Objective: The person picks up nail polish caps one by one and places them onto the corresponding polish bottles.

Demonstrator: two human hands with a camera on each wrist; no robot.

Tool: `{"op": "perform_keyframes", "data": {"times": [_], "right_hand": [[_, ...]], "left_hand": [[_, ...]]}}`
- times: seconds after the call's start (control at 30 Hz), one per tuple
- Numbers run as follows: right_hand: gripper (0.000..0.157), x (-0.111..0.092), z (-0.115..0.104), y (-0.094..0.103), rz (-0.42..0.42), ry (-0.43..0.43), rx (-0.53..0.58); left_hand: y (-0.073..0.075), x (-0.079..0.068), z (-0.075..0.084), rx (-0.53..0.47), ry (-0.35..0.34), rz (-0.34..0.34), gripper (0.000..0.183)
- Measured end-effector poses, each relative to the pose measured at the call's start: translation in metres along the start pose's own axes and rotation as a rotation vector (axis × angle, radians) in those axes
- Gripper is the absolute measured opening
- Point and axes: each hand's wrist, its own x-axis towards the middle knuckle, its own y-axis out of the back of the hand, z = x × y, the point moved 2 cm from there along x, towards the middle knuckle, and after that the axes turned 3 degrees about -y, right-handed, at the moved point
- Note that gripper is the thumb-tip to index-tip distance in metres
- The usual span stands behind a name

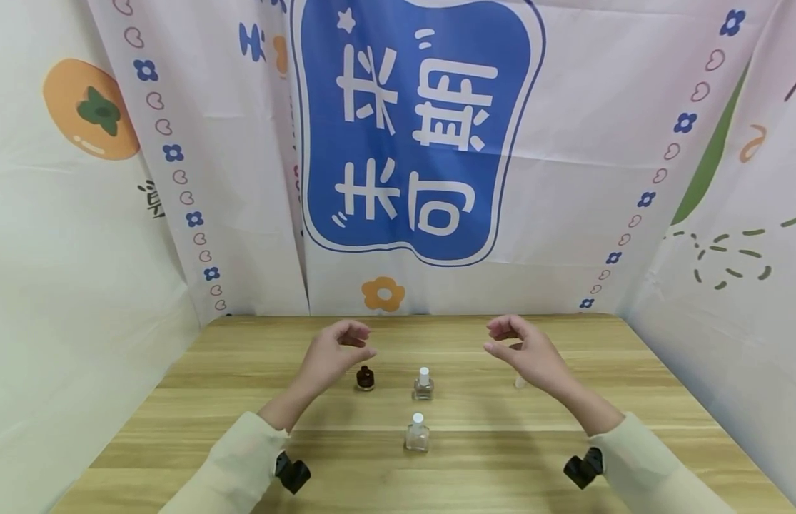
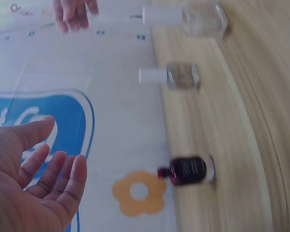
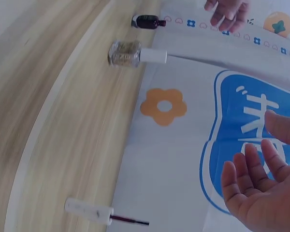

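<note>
My left hand (image 1: 333, 357) hovers above the table, fingers loosely curved and holding nothing. Just below and right of it stands a dark red nail polish bottle (image 1: 365, 379), capless with its narrow neck showing. Two nail polish bottles with white caps stand upright near the middle: one greyish and see-through (image 1: 424, 388), the other clear (image 1: 417, 437) and closer to me. Over the right side hangs my right hand (image 1: 531, 357), empty, its fingers bent loosely. Partly hidden by it, a white brush cap (image 3: 89, 211) stands upside down, its dark-stained brush pointing up in the right wrist view.
The wood-grain table (image 1: 243, 457) carries the bottles. Printed white curtains (image 1: 565, 235) close off its back and both sides. A small black device (image 1: 292, 472) is strapped at each wrist, over cream sleeves (image 1: 233, 460).
</note>
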Motion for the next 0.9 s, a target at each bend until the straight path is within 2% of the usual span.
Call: {"op": "perform_keyframes", "data": {"times": [0.13, 0.27, 0.53, 0.7, 0.9], "right_hand": [[0.036, -0.005, 0.007, 0.015, 0.034, -0.025, -0.029], [0.035, -0.011, 0.018, 0.027, 0.081, -0.043, -0.050], [0.037, -0.019, 0.044, 0.039, 0.138, -0.092, -0.074], [0.042, -0.019, 0.064, 0.039, 0.108, -0.164, -0.066], [0.048, -0.017, 0.085, 0.033, 0.020, -0.238, -0.040]], "left_hand": [[0.009, -0.001, -0.012, 0.036, 0.030, 0.006, 0.031], [0.011, -0.002, -0.025, 0.050, 0.061, 0.011, 0.033], [0.013, -0.004, -0.043, 0.091, 0.115, 0.000, 0.036], [0.012, -0.004, -0.058, 0.118, 0.142, -0.035, 0.039], [0.010, -0.006, -0.071, 0.111, 0.185, -0.076, 0.043]]}}
